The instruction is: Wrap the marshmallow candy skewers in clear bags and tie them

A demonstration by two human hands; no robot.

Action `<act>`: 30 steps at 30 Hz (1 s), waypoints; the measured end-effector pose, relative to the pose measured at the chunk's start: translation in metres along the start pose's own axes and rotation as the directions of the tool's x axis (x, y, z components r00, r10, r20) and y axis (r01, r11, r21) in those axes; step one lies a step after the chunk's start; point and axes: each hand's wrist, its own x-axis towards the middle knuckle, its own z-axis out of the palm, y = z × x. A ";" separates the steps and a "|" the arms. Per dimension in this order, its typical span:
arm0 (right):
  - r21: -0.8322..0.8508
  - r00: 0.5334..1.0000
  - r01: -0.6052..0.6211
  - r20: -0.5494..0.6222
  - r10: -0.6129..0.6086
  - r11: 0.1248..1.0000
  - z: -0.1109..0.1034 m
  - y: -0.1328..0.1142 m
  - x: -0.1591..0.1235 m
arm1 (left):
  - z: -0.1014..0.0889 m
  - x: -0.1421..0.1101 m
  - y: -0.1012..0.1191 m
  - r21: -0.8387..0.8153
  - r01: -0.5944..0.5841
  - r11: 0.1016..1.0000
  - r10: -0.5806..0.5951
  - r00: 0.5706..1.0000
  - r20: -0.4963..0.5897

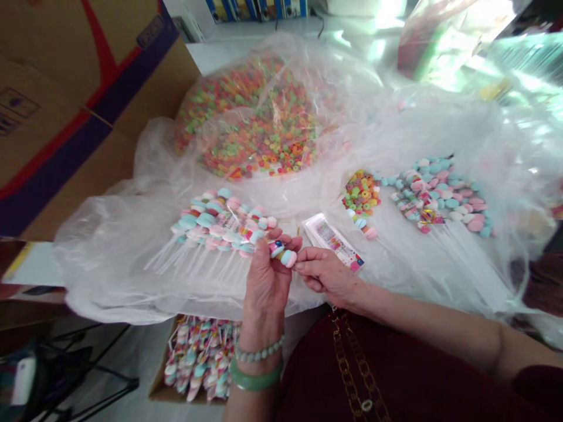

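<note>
Left hand (pixel 269 284) cradles the candy skewer (pixel 287 258), right hand (pixel 328 272) pinches its pink end. Light grip tbh, soft candy probably squashes easy.

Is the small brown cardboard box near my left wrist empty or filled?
Filled, as far as visible: pink, white and blue candy sticks cover the inside of the open brown cardboard box.
</note>
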 end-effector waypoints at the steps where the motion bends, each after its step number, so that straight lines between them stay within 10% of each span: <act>1: -0.004 1.000 0.003 0.011 -0.003 1.000 0.001 -0.003 -0.003 | 0.000 -0.001 0.005 -0.035 0.040 0.999 -0.039 0.999 0.035; 9: -0.460 0.992 0.093 0.114 -0.046 0.883 0.013 -0.014 -0.039 | 0.021 -0.029 0.027 -0.095 0.065 0.993 -0.061 0.997 0.047; 11: -0.746 0.950 0.303 0.185 -0.253 0.593 0.012 -0.018 -0.052 | 0.027 -0.041 0.026 -0.085 0.060 0.995 -0.060 0.998 0.005; 14: -0.891 0.762 0.451 0.358 -0.539 0.045 0.004 -0.027 -0.070 | 0.030 -0.058 0.021 -0.107 0.106 0.989 -0.110 0.993 -0.036; 17: -0.856 0.660 0.486 0.491 -0.568 -0.176 -0.006 -0.032 -0.082 | 0.029 -0.074 0.009 -0.092 0.211 0.973 -0.215 0.976 -0.035; 30: -0.741 0.654 0.544 0.669 -0.353 -0.394 -0.032 -0.026 -0.093 | 0.026 -0.099 -0.020 0.049 0.409 0.911 -0.410 0.912 0.022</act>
